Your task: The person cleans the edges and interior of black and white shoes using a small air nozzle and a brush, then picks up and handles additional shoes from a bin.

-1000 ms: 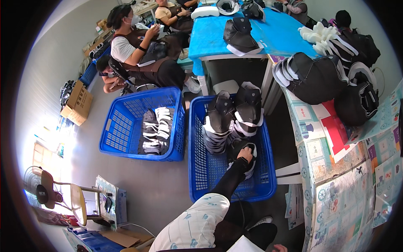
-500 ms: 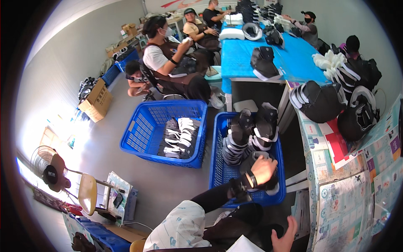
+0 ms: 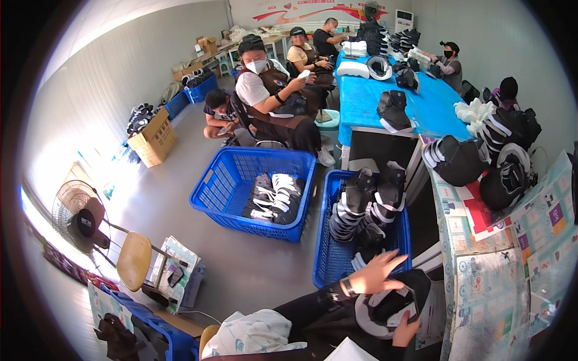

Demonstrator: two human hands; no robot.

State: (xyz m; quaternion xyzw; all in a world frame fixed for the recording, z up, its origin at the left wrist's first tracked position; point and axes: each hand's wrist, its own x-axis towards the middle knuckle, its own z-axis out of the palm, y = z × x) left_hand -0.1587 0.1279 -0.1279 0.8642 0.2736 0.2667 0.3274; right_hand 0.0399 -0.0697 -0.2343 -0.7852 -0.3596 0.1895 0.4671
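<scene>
A black cap [image 3: 415, 283] with a white lining lies tilted at my lap, its hollow side partly facing up. My right hand [image 3: 406, 330] grips its near edge, thumb up against the rim. Over the far left side of the cap reaches my left hand [image 3: 376, 274], fingers stretched and apart; whether it touches the cap I cannot tell. Just beyond my hands stands a blue basket [image 3: 322, 265] holding stacked black caps [image 3: 359, 192] with white undersides. The cap's lower side is hidden.
Left of it is another blue basket [image 3: 208, 180] with rows of black-and-white pieces [image 3: 277, 195]. A table with printed covering [image 3: 481, 265] bounds my right, caps [image 3: 454, 159] on it. Several people sit around a blue-topped table [image 3: 361, 90]. A fan [image 3: 78, 216] stands left.
My left hand has brought a cap from the basket to my lap and let it go. My right hand, open before, has closed on it. The scene has shifted right in view.
</scene>
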